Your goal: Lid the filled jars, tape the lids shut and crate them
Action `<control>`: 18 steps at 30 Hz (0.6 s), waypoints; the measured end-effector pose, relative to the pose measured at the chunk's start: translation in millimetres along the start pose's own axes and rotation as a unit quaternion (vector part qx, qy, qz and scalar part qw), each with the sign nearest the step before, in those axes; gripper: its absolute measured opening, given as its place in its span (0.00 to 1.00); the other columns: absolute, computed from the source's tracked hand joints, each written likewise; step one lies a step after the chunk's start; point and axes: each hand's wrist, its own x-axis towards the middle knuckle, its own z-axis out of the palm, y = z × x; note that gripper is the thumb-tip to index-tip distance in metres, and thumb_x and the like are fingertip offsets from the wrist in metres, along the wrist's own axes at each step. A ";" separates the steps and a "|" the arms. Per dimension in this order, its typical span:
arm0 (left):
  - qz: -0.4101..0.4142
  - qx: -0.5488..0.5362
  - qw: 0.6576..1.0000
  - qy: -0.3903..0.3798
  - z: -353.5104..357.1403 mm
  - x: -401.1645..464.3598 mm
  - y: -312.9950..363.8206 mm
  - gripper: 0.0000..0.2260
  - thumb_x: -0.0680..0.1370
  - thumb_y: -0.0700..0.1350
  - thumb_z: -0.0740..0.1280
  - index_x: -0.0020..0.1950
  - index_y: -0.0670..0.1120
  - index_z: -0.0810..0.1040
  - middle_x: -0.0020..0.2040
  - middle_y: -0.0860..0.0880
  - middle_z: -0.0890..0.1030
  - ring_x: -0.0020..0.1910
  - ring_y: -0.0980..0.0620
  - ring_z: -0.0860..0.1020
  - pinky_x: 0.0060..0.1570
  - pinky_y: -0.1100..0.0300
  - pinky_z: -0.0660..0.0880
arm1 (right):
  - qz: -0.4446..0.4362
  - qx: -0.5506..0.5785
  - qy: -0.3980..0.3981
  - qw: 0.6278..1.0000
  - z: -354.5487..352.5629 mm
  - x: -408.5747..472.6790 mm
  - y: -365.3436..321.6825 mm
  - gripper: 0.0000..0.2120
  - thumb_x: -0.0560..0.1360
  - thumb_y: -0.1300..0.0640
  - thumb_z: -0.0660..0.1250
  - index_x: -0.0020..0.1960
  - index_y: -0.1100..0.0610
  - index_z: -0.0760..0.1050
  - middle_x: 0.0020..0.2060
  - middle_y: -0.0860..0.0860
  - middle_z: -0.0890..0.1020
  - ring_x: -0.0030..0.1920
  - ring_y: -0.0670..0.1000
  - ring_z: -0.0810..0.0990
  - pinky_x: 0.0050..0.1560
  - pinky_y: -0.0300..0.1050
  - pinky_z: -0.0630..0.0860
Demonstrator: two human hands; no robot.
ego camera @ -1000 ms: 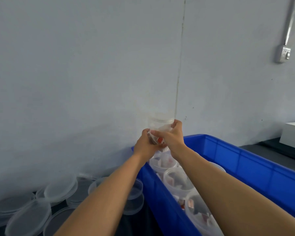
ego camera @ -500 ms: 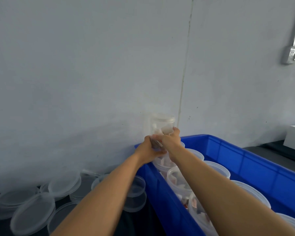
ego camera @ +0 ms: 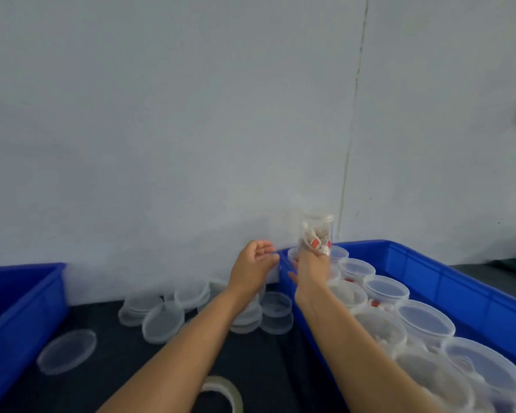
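my left hand [ego camera: 255,265] has let go and hangs loosely curled, so my right hand [ego camera: 312,268] alone holds the filled jar [ego camera: 315,232], ready for a lid.

A clear filled jar [ego camera: 315,234], red-labelled packets visible inside, is held upright above the far-left corner of the blue crate [ego camera: 459,281]. Lidded jars [ego camera: 385,289] are ranked inside it. Loose clear lids [ego camera: 161,321] and a tape roll [ego camera: 224,390] are laid on the dark table beside it.

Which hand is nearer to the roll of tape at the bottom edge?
Left. The left hand is up and slightly right of the tape roll; the right hand, gripping a jar, is farther right.
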 end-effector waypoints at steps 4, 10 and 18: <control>-0.025 -0.019 0.997 0.066 -41.8 -64.3 27.1 0.11 0.78 0.36 0.66 0.60 0.42 0.74 0.57 0.45 0.78 0.52 0.52 0.76 0.54 0.56 0.74 | 0.024 0.025 -0.088 0.996 -5.9 -69.1 6.7 0.18 0.77 0.69 0.58 0.64 0.56 0.71 0.48 0.56 0.77 0.41 0.50 0.75 0.47 0.48 0.74; -0.053 -0.052 0.988 0.136 -95.0 -166.7 49.6 0.09 0.78 0.37 0.67 0.58 0.45 0.76 0.56 0.47 0.80 0.52 0.53 0.79 0.55 0.54 0.77 | 0.002 0.010 -0.224 0.974 -22.6 -176.1 13.5 0.15 0.78 0.71 0.58 0.58 0.55 0.74 0.54 0.53 0.80 0.54 0.53 0.79 0.54 0.49 0.77; -0.038 -0.011 0.989 0.145 -148.0 -282.2 52.7 0.09 0.77 0.38 0.68 0.54 0.50 0.80 0.50 0.56 0.83 0.49 0.60 0.81 0.49 0.61 0.80 | -0.030 0.004 -0.374 0.927 -66.0 -266.3 40.8 0.15 0.77 0.71 0.61 0.58 0.58 0.77 0.52 0.54 0.84 0.53 0.52 0.83 0.52 0.47 0.80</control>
